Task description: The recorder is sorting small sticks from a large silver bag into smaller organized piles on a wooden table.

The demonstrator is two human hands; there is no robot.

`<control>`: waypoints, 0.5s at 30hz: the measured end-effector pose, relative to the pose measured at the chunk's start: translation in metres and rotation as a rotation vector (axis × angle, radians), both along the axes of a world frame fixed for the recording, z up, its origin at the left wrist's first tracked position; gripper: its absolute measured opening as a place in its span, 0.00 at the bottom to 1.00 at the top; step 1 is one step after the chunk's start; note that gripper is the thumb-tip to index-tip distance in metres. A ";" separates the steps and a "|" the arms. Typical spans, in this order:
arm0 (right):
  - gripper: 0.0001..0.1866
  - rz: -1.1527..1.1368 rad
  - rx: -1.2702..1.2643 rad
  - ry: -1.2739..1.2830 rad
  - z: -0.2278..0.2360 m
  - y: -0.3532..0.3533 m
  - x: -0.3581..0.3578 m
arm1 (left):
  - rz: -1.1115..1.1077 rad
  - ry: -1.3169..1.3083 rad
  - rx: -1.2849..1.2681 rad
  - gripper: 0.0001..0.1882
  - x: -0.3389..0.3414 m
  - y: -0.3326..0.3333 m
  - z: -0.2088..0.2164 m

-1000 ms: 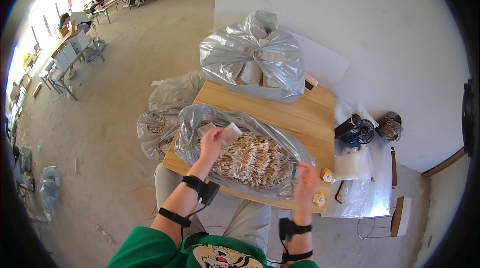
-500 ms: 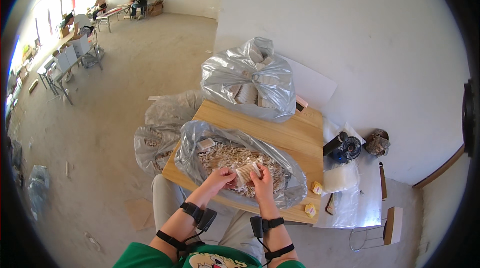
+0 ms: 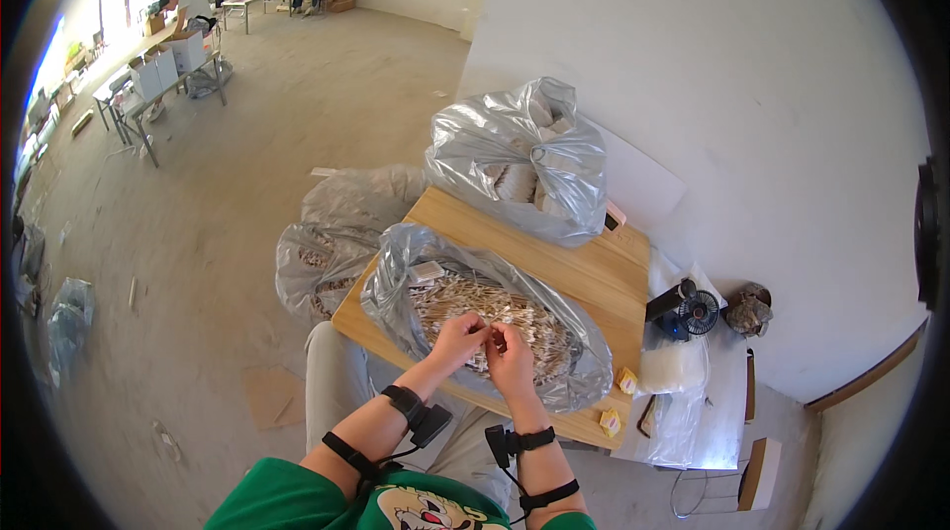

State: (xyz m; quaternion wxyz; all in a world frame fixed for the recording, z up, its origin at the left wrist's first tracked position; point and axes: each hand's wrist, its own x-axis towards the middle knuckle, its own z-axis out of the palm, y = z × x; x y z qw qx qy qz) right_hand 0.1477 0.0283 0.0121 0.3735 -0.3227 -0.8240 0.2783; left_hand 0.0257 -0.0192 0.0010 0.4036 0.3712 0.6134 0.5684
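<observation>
Left hand [image 3: 461, 340]: bent fingers over the open bag, fingertips meeting or nearly meeting those of the other hand; whether its grip is closed on anything, I cannot tell
Right hand [image 3: 509, 360]: just beside the left, fingers curled inward; its grip also hides whatever may be between the fingertips, so I cannot tell its state
Thin sticks [image 3: 534, 317]: a loose, jumbled heap with pale tips, lying in the open bag under and around both hands
Open bag [image 3: 394, 268]: grey plastic, spread wide at the near side of the tabletop [image 3: 594, 268], its rim folded outward
Small pale packet [image 3: 427, 273]: inside the open bag at its far left end, apart from the hands
Bulging bag [image 3: 475, 134]: translucent, gathered at the middle, on the far end of the wood
Yellow packages [image 3: 626, 381]: two, near the right edge
Black fan [image 3: 700, 312]: right of the wood, near a white plastic-wrapped bundle [image 3: 676, 367]
Floor bags [image 3: 361, 195]: translucent, left of the wood
</observation>
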 end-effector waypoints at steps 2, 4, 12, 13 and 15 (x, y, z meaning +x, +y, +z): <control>0.11 -0.001 0.043 -0.017 0.002 -0.003 -0.002 | 0.035 0.054 0.057 0.10 0.001 0.002 -0.009; 0.11 -0.007 0.080 -0.025 0.004 -0.003 -0.004 | 0.064 0.117 0.108 0.10 0.002 0.002 -0.012; 0.13 -0.045 0.006 -0.044 0.001 -0.006 -0.008 | 0.069 0.276 0.090 0.11 -0.002 -0.005 -0.012; 0.13 -0.043 0.005 -0.045 0.000 -0.006 -0.008 | 0.071 0.274 0.089 0.11 -0.002 -0.007 -0.012; 0.13 -0.043 -0.077 -0.035 0.000 -0.005 -0.007 | 0.060 0.311 0.095 0.10 -0.004 -0.008 -0.012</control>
